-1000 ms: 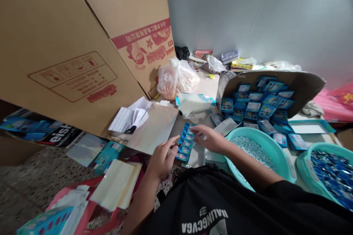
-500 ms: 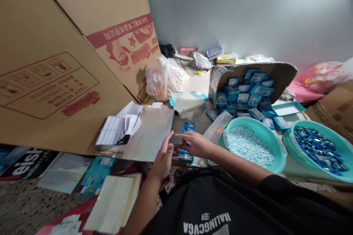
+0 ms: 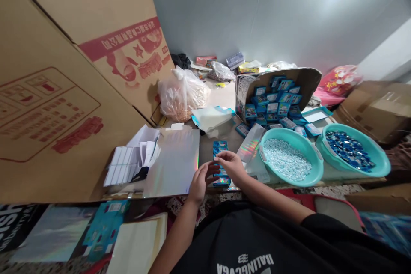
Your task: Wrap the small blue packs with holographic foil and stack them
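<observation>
A row of small blue printed boxes lies on the table in front of me, partly hidden by my hands. My left hand is at the row's left side, its fingers apart and reaching across toward the boxes. Over the middle of the row, my right hand has its thumb and fingertips pinched together. Anything between those fingertips is too small to make out. To the right of this hand lies a shiny rainbow-reflecting strip.
Two turquoise basins stand to the right, one with pale blue pellets, another with blue foil-like pieces. Behind them a cut-open carton holds many blue boxes. Left are a silvery sheet, white folded papers and large cardboard boxes.
My right-hand fingers have gone from stretched out to pinched over the row. My left hand has turned its fingers toward the boxes. The view has shifted to the right.
</observation>
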### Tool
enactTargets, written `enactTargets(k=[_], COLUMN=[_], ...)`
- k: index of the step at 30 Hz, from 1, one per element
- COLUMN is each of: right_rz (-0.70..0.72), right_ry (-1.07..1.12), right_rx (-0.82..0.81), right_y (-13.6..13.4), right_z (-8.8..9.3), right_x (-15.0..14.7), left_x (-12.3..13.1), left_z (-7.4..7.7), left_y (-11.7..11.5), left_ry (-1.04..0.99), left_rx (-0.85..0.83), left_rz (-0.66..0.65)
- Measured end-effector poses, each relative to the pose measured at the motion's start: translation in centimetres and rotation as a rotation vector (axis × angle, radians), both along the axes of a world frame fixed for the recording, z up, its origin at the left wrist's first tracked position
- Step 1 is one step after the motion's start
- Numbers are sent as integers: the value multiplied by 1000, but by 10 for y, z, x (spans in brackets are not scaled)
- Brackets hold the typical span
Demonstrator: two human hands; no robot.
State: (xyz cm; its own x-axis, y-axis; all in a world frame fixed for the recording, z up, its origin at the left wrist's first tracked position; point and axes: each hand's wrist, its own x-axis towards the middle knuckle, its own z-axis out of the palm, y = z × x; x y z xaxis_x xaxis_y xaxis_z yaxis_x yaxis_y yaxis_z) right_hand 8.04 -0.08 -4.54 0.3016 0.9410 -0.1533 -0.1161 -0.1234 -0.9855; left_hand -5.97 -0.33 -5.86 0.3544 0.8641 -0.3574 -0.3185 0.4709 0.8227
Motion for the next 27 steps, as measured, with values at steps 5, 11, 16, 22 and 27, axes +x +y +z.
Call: enactTargets(k=[5, 11, 16, 22, 27], right_rz=[-37, -80, -157, -211, -159], right_ry=[30, 87, 336, 473, 337], right_rx=[-28, -45, -206, -374, -419], right_y=[-19, -27, -30, -27, -24], right_z=[-15, -19, -25, -40, -50], right_x=[2, -2, -3, 2, 10], left_x=[0, 4, -2, -5, -8], left_z=[-6, -20, -31, -30, -41], left_y=[-5, -4, -2, 5, 14], left_ry=[-5, 235, 331, 432, 492], left_rx=[-81, -66, 3, 123, 132], left_rz=[-57, -45, -60, -106, -160])
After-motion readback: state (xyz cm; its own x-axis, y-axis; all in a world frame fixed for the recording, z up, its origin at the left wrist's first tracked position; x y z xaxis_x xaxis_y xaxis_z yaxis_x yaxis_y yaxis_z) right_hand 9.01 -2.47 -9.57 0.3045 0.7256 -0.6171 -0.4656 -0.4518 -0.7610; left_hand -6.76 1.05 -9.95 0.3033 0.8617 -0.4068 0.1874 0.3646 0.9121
